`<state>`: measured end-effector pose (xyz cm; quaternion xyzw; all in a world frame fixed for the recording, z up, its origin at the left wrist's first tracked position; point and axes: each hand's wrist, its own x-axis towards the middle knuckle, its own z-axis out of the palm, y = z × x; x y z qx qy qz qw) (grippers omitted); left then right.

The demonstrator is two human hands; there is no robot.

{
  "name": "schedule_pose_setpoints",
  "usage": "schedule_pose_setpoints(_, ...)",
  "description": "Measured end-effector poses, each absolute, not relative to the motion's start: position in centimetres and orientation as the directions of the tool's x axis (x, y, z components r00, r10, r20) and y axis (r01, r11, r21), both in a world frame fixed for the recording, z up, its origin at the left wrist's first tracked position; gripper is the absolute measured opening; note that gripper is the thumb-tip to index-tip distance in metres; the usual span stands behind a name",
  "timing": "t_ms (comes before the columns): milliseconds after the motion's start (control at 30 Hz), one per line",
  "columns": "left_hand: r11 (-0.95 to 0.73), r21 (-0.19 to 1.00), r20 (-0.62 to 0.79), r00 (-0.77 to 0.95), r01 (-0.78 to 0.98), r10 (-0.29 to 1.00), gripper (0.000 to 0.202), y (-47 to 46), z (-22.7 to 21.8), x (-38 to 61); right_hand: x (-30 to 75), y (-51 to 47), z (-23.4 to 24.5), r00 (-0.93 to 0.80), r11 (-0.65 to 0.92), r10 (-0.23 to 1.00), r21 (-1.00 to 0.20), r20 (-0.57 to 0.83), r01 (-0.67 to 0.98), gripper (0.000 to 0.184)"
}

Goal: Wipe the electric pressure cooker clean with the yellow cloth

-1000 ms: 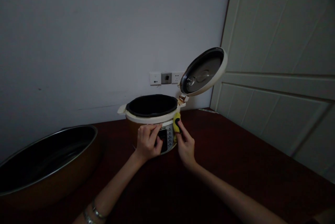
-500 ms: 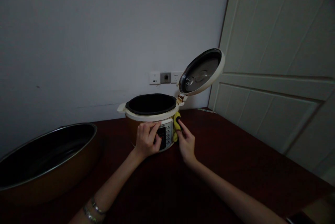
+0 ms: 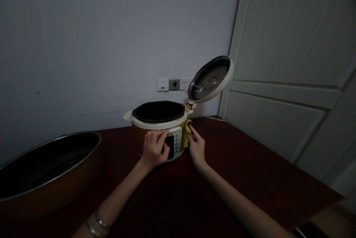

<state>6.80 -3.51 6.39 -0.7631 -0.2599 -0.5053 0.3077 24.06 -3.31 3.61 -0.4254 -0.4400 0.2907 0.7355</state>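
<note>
An electric pressure cooker [image 3: 139, 134] with an orange-brown body and cream rim stands on the dark red table. Its round lid [image 3: 213, 78] is tilted up on the hinge at the right, and a dark inner pot [image 3: 160, 112] sits inside. My left hand [image 3: 154, 147] rests on the cooker's front, its fingers bent and its thumb apart from the index finger, partly covering the control panel [image 3: 176, 143]. Pinched in my right hand [image 3: 197, 149] is a yellow cloth [image 3: 186, 139], which touches the cooker's right side. Some fingertips are hidden.
A large oval brown pan [image 3: 80, 169] with a dark inside stands at the left. Behind the cooker, wall sockets [image 3: 174, 84] are set in the pale wall. A panelled door [image 3: 267, 108] is at the right, beyond the table [image 3: 244, 171].
My right hand and the yellow cloth have shifted slightly along the cooker's right side, and the cloth's shape differs. My left hand stays on the front. The whole view has moved a little.
</note>
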Motion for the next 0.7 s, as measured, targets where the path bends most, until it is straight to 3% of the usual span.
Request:
schedule_pose_setpoints(133, -0.682, -0.208, 0.932, 0.353, 0.701, 0.079, 0.052, -3.5, 6.3, 6.8, 22.5, -5.3, 2.7, 0.419, 0.541, 0.753, -0.840, 0.508, 0.045, 0.043)
schedule_pose_setpoints(433, -0.694, -0.215, 0.931, 0.359, 0.687, 0.067, 0.049, -3.6, 6.6, 6.7, 26.2, 0.3, 3.5, 0.449, 0.523, 0.695, -0.823, 0.562, 0.221, 0.044)
schedule_pose_setpoints(700, -0.680, -0.225, 0.930, 0.362, 0.698, 0.063, 0.050, -3.4, 6.6, 6.7, 27.7, 1.6, -2.8, 0.418, 0.297, 0.841, -0.939, 0.343, 0.173, 0.043)
